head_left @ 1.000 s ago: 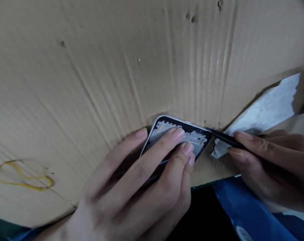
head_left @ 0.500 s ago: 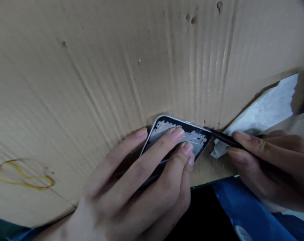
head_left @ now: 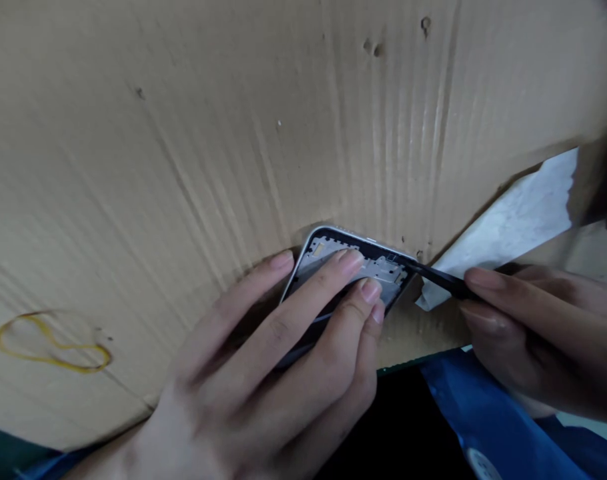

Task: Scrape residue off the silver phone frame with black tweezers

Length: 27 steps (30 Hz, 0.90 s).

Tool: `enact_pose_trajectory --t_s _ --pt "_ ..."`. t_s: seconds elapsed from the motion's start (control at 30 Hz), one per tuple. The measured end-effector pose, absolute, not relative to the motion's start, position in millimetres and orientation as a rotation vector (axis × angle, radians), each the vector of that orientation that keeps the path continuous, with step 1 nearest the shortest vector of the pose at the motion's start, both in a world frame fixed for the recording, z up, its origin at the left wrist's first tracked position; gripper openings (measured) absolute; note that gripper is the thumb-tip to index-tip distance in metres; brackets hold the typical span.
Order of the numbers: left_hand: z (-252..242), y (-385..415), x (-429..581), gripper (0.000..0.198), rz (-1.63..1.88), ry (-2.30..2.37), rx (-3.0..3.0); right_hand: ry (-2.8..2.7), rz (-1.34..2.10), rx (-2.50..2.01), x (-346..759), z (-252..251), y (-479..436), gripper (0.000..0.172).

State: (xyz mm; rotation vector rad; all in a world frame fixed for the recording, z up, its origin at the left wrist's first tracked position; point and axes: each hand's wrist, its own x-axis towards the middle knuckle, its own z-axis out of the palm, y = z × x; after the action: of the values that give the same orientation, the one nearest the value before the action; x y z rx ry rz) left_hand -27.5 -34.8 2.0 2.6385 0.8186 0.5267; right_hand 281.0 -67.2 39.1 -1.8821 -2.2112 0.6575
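An opened phone body [head_left: 383, 268] with a silver rim and grey metal plates lies tilted near the cardboard's front edge. My left hand [head_left: 288, 353] is wrapped over it, fingertips pressing on the plates and one finger along its left side. My right hand [head_left: 533, 327] pinches a thin black tool [head_left: 443, 280] between thumb and forefinger. The tool's tip is at the phone's upper right corner, on or just inside the rim. The phone's lower part is hidden under my left hand.
Brown cardboard [head_left: 208, 133] covers the work surface. A yellow rubber band [head_left: 48, 360] lies at the left. Crumpled white paper [head_left: 508, 220] lies right of the phone, partly behind my right hand. A grey object shows at the right edge.
The black tool's tip has shifted slightly down and left at the phone's corner. The whole view has moved a little. My left hand keeps its hold on the phone.
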Motion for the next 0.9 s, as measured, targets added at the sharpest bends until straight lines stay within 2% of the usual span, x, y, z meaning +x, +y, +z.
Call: enact_pose_trajectory --t_s 0.13,0.23,0.3,0.53,0.7,0.9 --pt "7 -33 -30 0.04 0.416 0.776 2.621 -2.46 0.856 -1.52 297 32 -58 0.039" --pt "8 -32 -31 0.04 0.382 0.761 2.61 -2.271 0.805 -1.858 288 35 -59 0.027" --pt "5 -33 -29 0.039 0.431 0.788 2.615 -2.195 0.758 -1.956 277 39 -63 0.026" --pt "0 -35 -26 0.039 0.509 0.817 2.636 -2.191 0.754 -1.917 277 36 -67 0.025" --pt "7 -32 -28 0.036 0.408 0.802 2.628 -2.203 0.66 -1.81 284 30 -66 0.019" --pt "7 -32 -27 0.043 0.461 0.806 2.61 -2.184 0.636 -1.914 282 30 -72 0.02"
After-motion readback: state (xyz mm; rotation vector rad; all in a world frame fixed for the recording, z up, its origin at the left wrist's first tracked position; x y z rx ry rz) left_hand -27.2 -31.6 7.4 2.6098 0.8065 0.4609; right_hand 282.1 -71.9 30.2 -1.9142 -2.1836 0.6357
